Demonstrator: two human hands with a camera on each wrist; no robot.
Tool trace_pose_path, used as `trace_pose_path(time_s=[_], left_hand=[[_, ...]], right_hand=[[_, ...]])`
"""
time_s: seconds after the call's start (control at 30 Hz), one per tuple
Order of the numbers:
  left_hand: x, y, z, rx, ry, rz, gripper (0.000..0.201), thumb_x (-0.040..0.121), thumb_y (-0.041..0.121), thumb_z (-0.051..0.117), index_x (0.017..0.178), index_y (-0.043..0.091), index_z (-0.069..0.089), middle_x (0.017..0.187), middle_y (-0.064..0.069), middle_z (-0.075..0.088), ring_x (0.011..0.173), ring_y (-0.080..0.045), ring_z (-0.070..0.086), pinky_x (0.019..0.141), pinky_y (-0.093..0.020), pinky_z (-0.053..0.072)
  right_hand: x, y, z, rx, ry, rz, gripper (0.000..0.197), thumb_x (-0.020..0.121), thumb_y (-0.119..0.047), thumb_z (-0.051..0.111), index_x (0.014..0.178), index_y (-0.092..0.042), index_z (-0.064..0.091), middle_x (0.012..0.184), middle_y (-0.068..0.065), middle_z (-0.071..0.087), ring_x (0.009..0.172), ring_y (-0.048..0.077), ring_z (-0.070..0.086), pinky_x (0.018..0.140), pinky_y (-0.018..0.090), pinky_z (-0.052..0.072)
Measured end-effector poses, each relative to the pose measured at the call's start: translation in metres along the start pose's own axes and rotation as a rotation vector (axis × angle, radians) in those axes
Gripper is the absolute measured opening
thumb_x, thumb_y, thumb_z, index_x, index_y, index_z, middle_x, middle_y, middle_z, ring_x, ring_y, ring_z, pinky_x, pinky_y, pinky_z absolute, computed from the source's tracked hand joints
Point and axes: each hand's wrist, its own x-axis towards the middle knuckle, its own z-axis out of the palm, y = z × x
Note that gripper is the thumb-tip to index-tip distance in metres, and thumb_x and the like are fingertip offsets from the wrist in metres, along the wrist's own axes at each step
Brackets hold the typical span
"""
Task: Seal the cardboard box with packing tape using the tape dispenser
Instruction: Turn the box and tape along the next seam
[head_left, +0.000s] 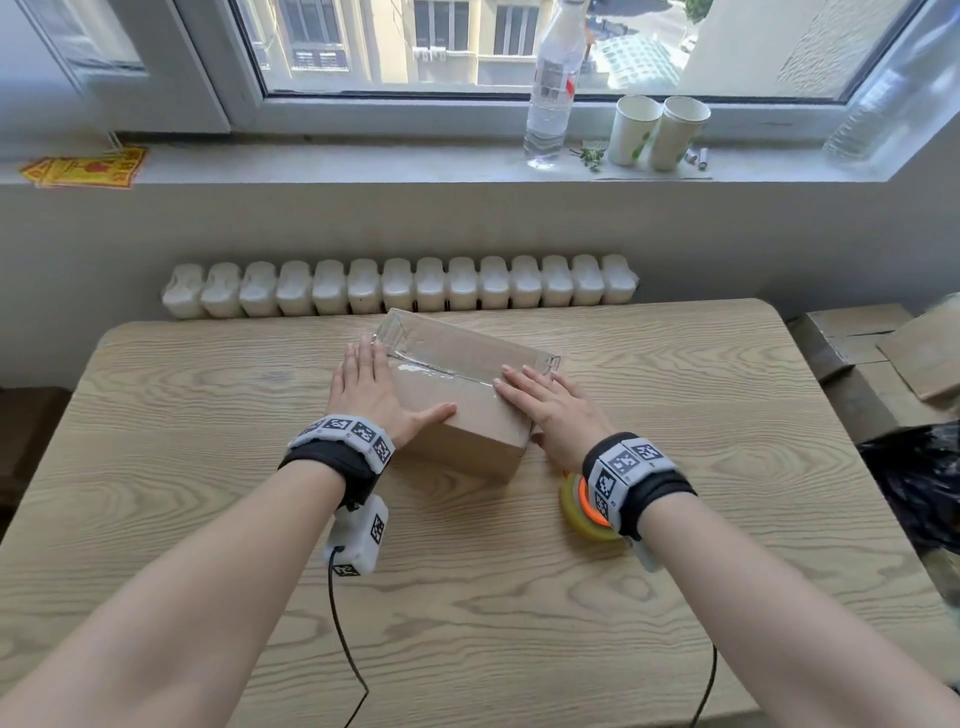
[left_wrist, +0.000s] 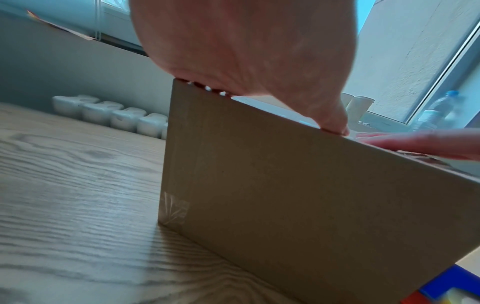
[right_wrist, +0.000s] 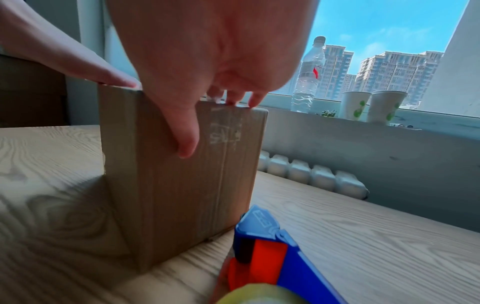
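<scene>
The tape dispenser (head_left: 584, 512) sits mostly hidden under the right wrist (only its roll shows)

Bare forearms wear black wrist straps (head_left: 332, 460) topped with white tag-printed blocks (head_left: 626, 460), each trailing a black cable (head_left: 343, 639).

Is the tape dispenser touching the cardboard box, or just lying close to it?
Cannot tell. In the right wrist view the tape dispenser lies on the table beside the cardboard box, its blue nose overlapping the box's bottom corner, so no gap or contact shows plainly.

Matt brown cardboard box (head_left: 462, 415), glossy clear tape strip (head_left: 441, 358) (wrinkled), wood-grain table (head_left: 208, 395), plastic dispenser (right_wrist: 291, 253)
</scene>
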Motion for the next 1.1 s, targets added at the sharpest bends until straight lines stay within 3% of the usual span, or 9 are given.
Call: trace_pose_path(time_s=[0.07,0.17,0.23,0.3,0.4,0.57,0.83,0.97,1.1], left_hand=[[-0.001,0.000,0.000,0.010,-0.007,-0.001,0.126,0.061,0.089,0.033,0.147,0.010,-0.013,0.157,-0.009,-0.020,0.145,-0.024,-0.018,0.119,-0.043,-0.006],[-0.008,0.002,-0.002,0.020,-0.023,0.092,0.109,0.071,0.082,0.031,0.148,0.015,-0.009,0.156,-0.010,-0.022,0.144,-0.023,-0.022,0.117,-0.048,-0.010],[-0.020,0.005,0.001,0.046,-0.031,0.217,0.102,0.075,0.079,0.029,0.148,0.018,-0.006,0.157,-0.008,-0.020,0.144,-0.021,-0.020,0.117,-0.047,-0.011],[-0.034,0.010,0.007,0.083,-0.035,0.325,0.103,0.073,0.082,0.027,0.149,0.021,-0.005,0.158,-0.006,-0.016,0.145,-0.018,-0.017,0.118,-0.046,-0.010],[-0.049,0.018,0.020,0.112,-0.025,0.395,0.105,0.068,0.085,0.027,0.148,0.025,-0.003,0.158,-0.005,-0.013,0.145,-0.017,-0.016,0.119,-0.048,-0.007],[-0.055,0.021,0.026,0.035,0.044,0.375,0.077,0.084,0.067,0.036,0.147,0.033,0.010,0.159,-0.005,-0.004,0.147,-0.018,-0.005,0.121,-0.040,0.000],[-0.051,-0.006,0.017,0.016,-0.007,0.422,0.052,0.099,0.036,0.026,0.147,0.037,0.004,0.159,0.004,-0.005,0.147,-0.015,-0.005,0.121,-0.034,0.002],[-0.049,-0.010,0.017,-0.002,-0.011,0.426,0.053,0.099,0.034,0.029,0.146,0.038,0.005,0.159,0.004,-0.008,0.146,-0.015,-0.007,0.120,-0.036,0.000],[-0.047,-0.001,0.022,-0.009,0.043,0.474,0.054,0.098,0.037,0.035,0.145,0.042,0.010,0.159,0.002,-0.006,0.147,-0.015,-0.006,0.119,-0.038,-0.002]], right_hand=[[-0.003,0.000,0.006,-0.008,0.026,0.023,0.075,0.091,-0.015,0.054,0.150,-0.029,0.010,0.160,-0.007,0.008,0.147,0.013,0.012,0.117,0.034,0.009],[-0.007,-0.006,0.007,-0.045,0.069,0.036,0.080,0.067,-0.035,0.078,0.138,-0.026,0.043,0.143,-0.002,0.049,0.126,0.016,0.053,0.100,0.034,0.034],[-0.009,-0.012,0.002,-0.073,0.037,0.065,0.081,0.052,-0.049,0.082,0.126,-0.024,0.057,0.129,0.000,0.062,0.108,0.018,0.065,0.089,0.033,0.032],[-0.007,-0.022,-0.001,-0.075,0.114,0.057,0.080,0.059,-0.051,0.077,0.129,-0.019,0.055,0.133,0.006,0.058,0.111,0.024,0.061,0.093,0.036,0.025],[-0.007,-0.035,-0.001,0.024,0.120,0.086,0.072,0.082,-0.053,0.056,0.143,-0.021,0.034,0.149,0.007,0.034,0.133,0.026,0.035,0.108,0.040,0.018],[-0.017,-0.022,-0.005,0.178,0.107,0.186,0.070,0.085,-0.052,0.055,0.145,-0.026,0.031,0.157,0.009,0.017,0.143,0.027,0.019,0.116,0.042,0.016],[-0.036,-0.025,0.017,0.373,0.248,0.177,0.057,0.092,-0.041,0.051,0.140,-0.013,0.038,0.149,0.008,0.034,0.137,0.023,0.034,0.112,0.039,0.032],[-0.053,-0.012,0.036,0.468,0.295,0.453,0.052,0.089,-0.043,0.053,0.126,-0.007,0.045,0.125,0.011,0.052,0.119,0.027,0.049,0.098,0.035,0.038],[-0.067,-0.003,0.063,0.349,-0.048,0.638,0.065,0.081,-0.059,0.055,0.122,-0.009,0.044,0.124,0.009,0.054,0.119,0.027,0.050,0.097,0.038,0.038]])
